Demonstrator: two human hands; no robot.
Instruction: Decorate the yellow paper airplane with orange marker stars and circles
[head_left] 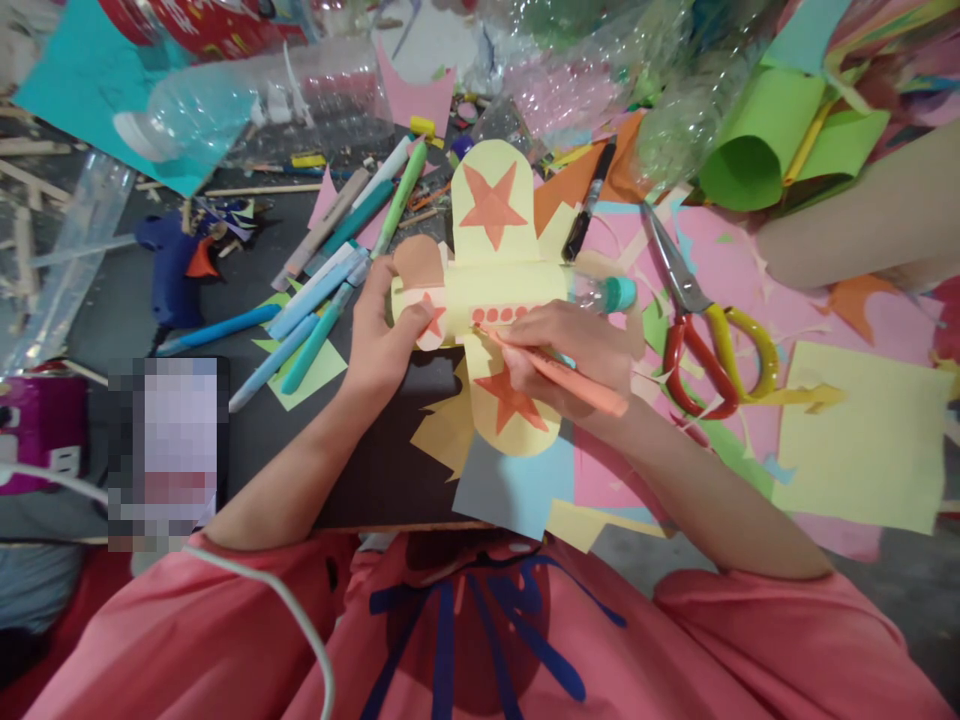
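Note:
A toy airplane made of a bottle wrapped in pale yellow paper lies sideways before me, its teal cap to the right. Orange stars mark its two wings and a tail piece, and a row of orange dots runs along the body. My left hand grips the tail end, thumb on the small star. In my right hand is an orange marker, held like a pen, its tip at the body near the left end of the dots.
Several markers and a blue glue gun lie to the left, near a phone. Scissors with red and yellow handles rest on paper scraps at right. Plastic bottles fill the back. Another person's arm reaches in from the right.

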